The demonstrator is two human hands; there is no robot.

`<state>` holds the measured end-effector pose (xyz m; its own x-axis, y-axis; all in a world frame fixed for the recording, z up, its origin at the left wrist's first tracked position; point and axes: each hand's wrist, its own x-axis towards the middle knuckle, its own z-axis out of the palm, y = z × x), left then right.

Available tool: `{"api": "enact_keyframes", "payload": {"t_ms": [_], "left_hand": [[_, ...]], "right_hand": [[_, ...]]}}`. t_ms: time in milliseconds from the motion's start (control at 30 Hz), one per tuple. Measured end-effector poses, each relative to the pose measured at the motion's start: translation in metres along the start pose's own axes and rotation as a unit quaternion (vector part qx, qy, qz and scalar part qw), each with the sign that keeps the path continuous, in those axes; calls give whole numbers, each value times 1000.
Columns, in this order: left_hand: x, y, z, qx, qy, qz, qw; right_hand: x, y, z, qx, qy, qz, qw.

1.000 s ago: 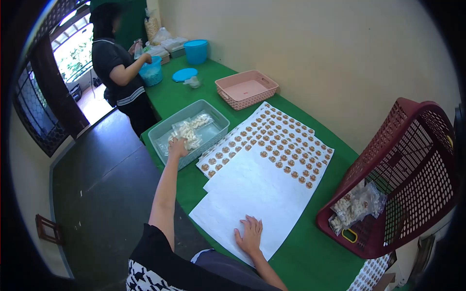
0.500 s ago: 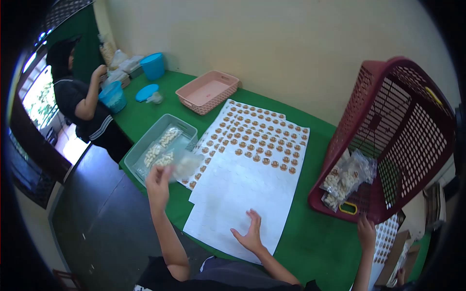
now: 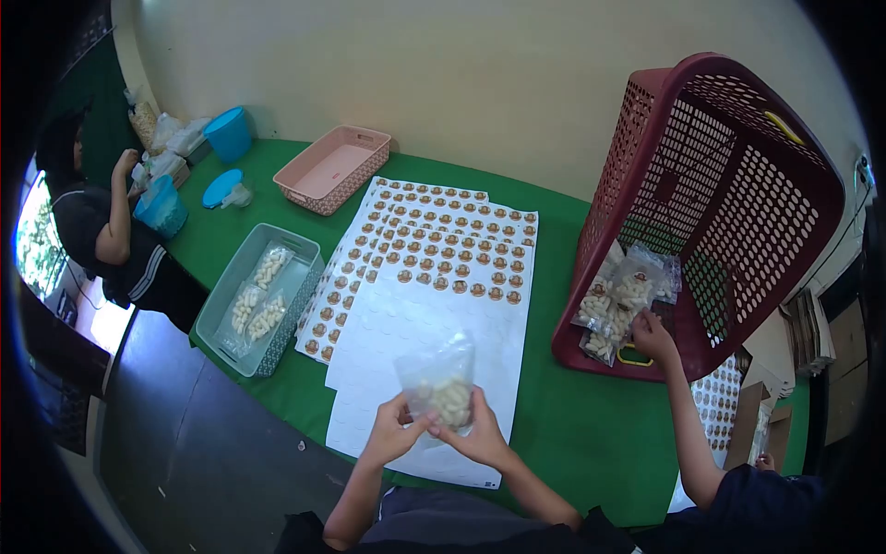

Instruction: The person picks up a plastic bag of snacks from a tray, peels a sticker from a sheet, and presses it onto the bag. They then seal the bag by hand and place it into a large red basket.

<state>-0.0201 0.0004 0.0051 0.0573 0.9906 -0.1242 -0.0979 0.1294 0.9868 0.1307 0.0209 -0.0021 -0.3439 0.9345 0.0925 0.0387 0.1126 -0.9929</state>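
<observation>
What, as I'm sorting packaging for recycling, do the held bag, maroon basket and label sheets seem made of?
Held bag: likely thin plastic film, translucent and shiny; pale pieces show through.
Maroon basket: probably moulded plastic with slight sheen, given its regular holes.
Label sheets: seemingly paper, smooth, lying thin and flat; coating unclear.

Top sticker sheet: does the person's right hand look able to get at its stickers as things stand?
Probably yes: the stickers lie uncovered beyond the right hand. That hand helps hold the bag, though, so it would likely have to let go first.
</observation>
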Motion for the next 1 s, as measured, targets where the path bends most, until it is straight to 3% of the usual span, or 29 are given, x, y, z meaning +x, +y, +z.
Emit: {"api": "enact_keyframes", "payload": {"t_ms": [33, 100, 133, 167, 200, 233, 267, 333, 467, 533, 633, 867, 1000], "left_hand": [[0, -8, 3, -36, 41, 29, 998], [0, -7, -1, -70, 81, 33, 994], [0, -5, -3, -105, 125, 37, 986], [1, 3, -4, -133, 154, 46, 978], [1, 4, -7, -131, 151, 45, 979], [2, 5, -12, -132, 158, 60, 977], [3, 6, -16, -134, 166, 76, 974], [4, 9, -18, -117, 165, 75, 976], [4, 11, -13, -104, 165, 94, 976], [2, 6, -12, -108, 170, 94, 975], [2, -5, -10, -82, 127, 59, 987], [6, 3, 3, -102, 129, 52, 985], [6, -1, 4, -101, 115, 55, 987]], "right_hand": [[5, 11, -6, 1, 3, 0, 1000], [18, 48, -28, 96, -109, 27, 989], [30, 44, -40, 142, -75, 31, 987], [44, 72, -50, 60, 17, 22, 998], [57, 77, -64, -184, 89, 5, 979], [70, 95, -79, -274, 123, 33, 953], [82, 112, -87, -273, 127, 32, 953], [99, 129, -97, -490, 190, 29, 850], [111, 132, -102, -503, 170, 10, 848], [115, 137, -97, -558, 153, 38, 815], [115, 137, -97, -557, 160, 30, 814], [122, 129, -95, -558, 146, 69, 814], [125, 120, -100, -564, 81, 116, 814]]}}
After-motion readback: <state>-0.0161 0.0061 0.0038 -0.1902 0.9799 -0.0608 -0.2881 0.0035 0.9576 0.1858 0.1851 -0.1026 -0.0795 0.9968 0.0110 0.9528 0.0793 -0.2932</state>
